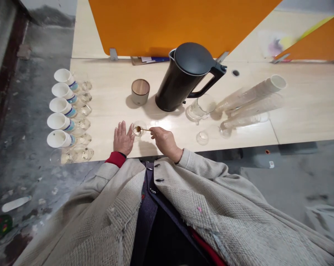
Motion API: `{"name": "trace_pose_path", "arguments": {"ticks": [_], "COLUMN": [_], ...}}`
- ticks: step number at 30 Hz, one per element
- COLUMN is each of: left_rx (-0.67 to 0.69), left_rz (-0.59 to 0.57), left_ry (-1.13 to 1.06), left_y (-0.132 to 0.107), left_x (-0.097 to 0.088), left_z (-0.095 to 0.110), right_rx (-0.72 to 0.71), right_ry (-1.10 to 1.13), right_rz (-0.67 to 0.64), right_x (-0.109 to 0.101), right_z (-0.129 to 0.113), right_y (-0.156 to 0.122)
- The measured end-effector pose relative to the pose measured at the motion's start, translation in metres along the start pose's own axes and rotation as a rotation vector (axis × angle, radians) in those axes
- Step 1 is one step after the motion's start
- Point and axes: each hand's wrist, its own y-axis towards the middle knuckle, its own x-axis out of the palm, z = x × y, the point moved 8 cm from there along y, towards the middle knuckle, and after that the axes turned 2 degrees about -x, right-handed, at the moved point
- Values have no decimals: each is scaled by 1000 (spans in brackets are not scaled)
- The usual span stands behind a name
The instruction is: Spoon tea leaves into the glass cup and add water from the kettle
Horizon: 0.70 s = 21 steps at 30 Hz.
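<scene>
A small clear glass cup [139, 133] stands near the front edge of the table, between my hands. My right hand [164, 142] pinches the handle of a thin wooden spoon [146, 129], whose bowl is over or inside the cup with something brown in it. My left hand [123, 139] lies flat on the table, fingers stretched out, its thumb beside the cup's left side. Another small glass cup [202, 137] sits to the right of my right hand. A grey canister with a wooden lid [140, 91] stands behind the cup.
A black kettle [180, 77] stands near the orange divider [167, 26]. To its right are a glass jug [202, 107] and long stacks of cups [252, 94]. Paper cups [60, 106] and small glasses [84, 123] line the left edge.
</scene>
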Motion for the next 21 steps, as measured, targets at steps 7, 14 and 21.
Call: {"name": "trace_pose_path", "arguments": {"ticks": [7,14,21], "left_rx": [2,1,-8], "left_rz": [-12,-15,-13], "left_ry": [-3,-12,-29], "left_y": [0,0,0], "left_x": [1,-1,-1], "left_z": [0,0,0], "right_rx": [134,212,-155], "right_ry": [196,366,-104], "right_rz": [55,86,34], "right_x": [1,3,-22], "right_z": [10,21,-26], "right_y": [0,0,-9]}}
